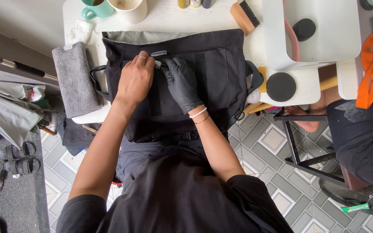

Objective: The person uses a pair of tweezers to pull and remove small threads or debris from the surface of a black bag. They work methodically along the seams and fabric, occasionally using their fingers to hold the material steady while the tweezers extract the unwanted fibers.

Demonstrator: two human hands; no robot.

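Both hands are pinching: your left hand (135,80) and gloved right hand (182,82) are gripping a small tab (157,64) on the black bag (212,69); yanking risks tearing it.

Floor: grey and white tiles (273,142) with square shapes, near and to the right.
Far left floor: a dark rough mat (9,203) with sandals (11,166) on it.
Table: a white table (203,19) at the far side, in soft daylight.
On the table: a green mug (95,8), a white cup (130,9), a grey towel (75,80), a brush (245,16), a white tray (311,32).
Right: a black metal stool frame (301,142).
Left: a folded grey umbrella (7,110).
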